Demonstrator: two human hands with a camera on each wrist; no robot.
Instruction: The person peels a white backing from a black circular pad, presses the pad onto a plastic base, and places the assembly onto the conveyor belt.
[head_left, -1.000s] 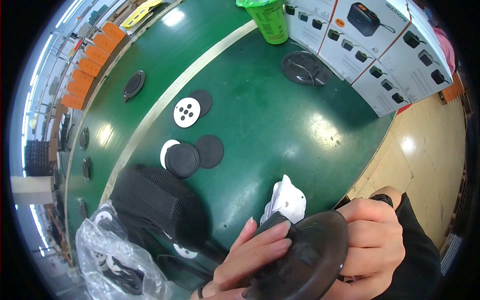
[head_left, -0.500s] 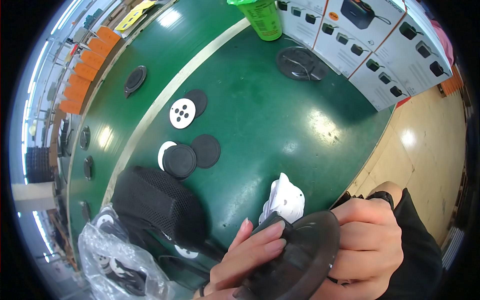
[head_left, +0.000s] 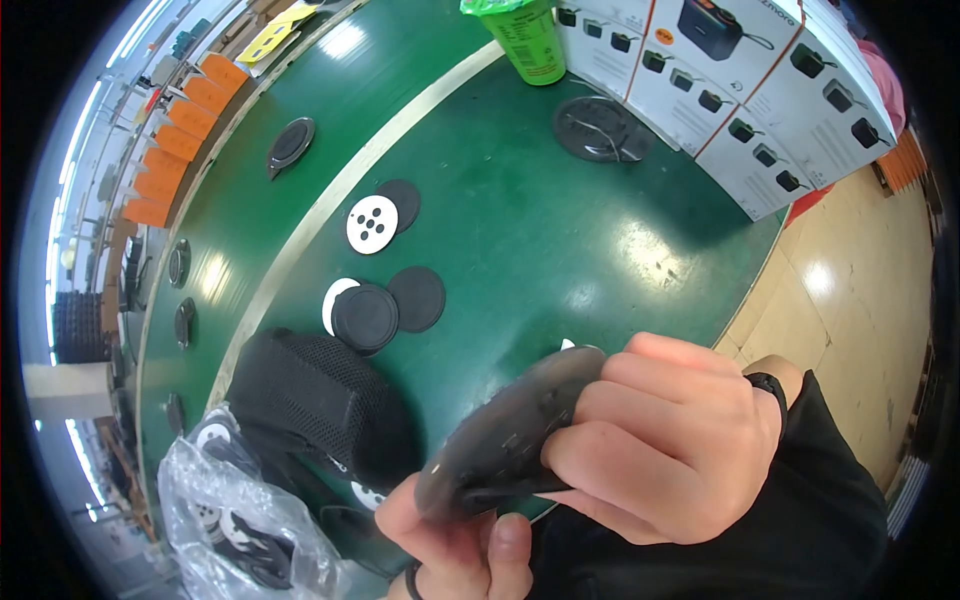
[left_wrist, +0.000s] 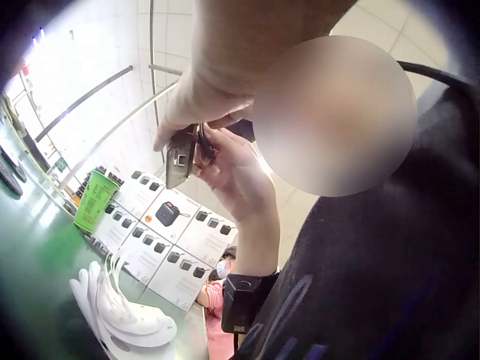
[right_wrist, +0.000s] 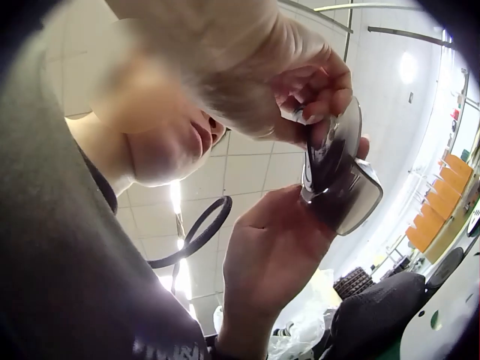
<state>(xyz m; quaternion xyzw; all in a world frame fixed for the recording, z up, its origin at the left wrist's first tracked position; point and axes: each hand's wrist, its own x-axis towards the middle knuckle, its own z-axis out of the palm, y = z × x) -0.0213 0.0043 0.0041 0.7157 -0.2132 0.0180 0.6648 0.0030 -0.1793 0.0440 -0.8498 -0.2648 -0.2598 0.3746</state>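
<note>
dark plastic pc [head_left: 515, 435] is up off the counter [head_left: 520, 240], btwn both hands: r hand [head_left: 680, 440] fingers clamped on its right side, l hand [head_left: 460, 550] fingers on its lower end. white boxes [head_left: 700, 110] w/ speaker pics; brand txt partly cut off, can't read in full.

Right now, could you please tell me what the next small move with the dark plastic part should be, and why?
I would probably turn the dark plastic part slightly to bring its face up: in the head view it looks steeply tilted, and the right hand covers one end. The left hand holds the other, so a small turn seems safe.
</note>
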